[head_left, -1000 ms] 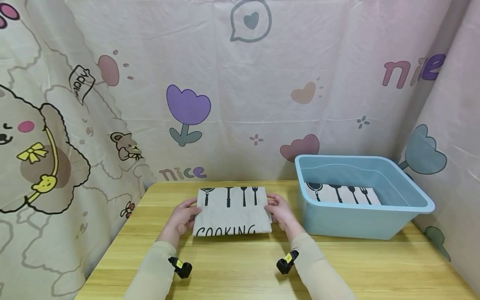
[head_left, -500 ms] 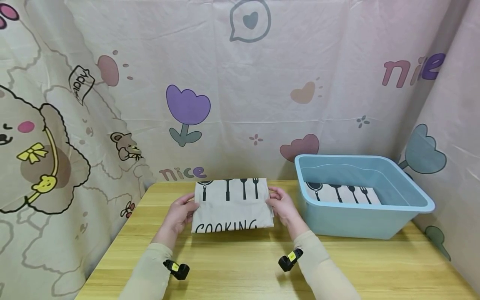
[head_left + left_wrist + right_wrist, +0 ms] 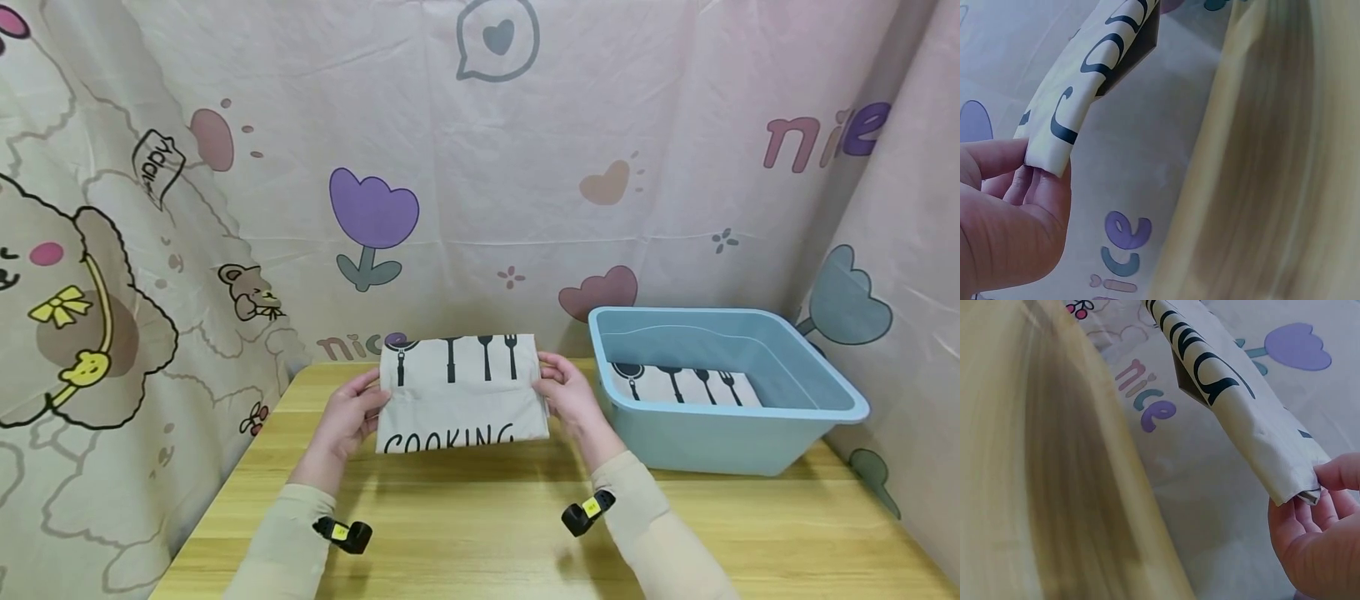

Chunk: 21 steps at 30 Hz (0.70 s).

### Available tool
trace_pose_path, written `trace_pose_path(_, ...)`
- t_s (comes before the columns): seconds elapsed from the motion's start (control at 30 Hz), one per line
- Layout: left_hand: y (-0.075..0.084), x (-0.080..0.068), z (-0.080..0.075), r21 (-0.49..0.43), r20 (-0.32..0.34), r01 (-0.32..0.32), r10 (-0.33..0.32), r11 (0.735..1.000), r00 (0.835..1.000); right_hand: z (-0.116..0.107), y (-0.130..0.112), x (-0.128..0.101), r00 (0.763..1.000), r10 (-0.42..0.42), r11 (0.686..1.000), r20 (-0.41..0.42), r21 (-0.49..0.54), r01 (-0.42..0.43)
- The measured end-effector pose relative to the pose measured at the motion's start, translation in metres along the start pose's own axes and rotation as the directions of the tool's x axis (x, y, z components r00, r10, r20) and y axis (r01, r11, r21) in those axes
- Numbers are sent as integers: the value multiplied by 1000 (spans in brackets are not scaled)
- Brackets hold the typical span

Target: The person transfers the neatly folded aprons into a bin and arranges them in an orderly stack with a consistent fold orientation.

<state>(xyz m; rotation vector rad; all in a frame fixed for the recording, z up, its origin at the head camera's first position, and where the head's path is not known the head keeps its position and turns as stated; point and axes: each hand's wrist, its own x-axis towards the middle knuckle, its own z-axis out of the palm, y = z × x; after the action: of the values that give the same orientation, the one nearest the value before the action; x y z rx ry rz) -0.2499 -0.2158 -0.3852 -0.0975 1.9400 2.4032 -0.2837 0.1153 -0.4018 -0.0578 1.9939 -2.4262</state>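
A folded white cloth (image 3: pixel 462 396), printed with black kitchen utensils and the word COOKING, is held up above the wooden table. At its left edge my left hand (image 3: pixel 347 417) pinches it, thumb on top and fingers underneath. My right hand (image 3: pixel 573 398) grips the opposite edge the same way. In the left wrist view, the left thumb (image 3: pixel 997 157) presses on the cloth's corner. The right wrist view has the right hand (image 3: pixel 1322 531) around the other end, where folded layers show.
A light blue plastic tub (image 3: pixel 705 442) stands on the table (image 3: pixel 465 533) at the right. Inside it lies another white cloth (image 3: pixel 693 386) with the same utensil print. A printed curtain (image 3: pixel 480 167) hangs behind the table and along both sides.
Both hands have lifted the folded cloth higher and away from the tabletop, keeping their hold on its two edges. The tub and the cloth in it have stayed put.
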Motion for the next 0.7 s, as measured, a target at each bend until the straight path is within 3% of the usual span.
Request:
trace_pose_path(0.33, 23, -3, 10, 9, 31, -71, 70, 997, 997, -2, -37, -6, 997, -79, 995, 18, -65, 80)
trace_pose_path(0.7, 46, -4, 30, 32, 65, -129, 126, 991, 990, -15, -73, -15, 993, -113, 982, 30, -151, 116)
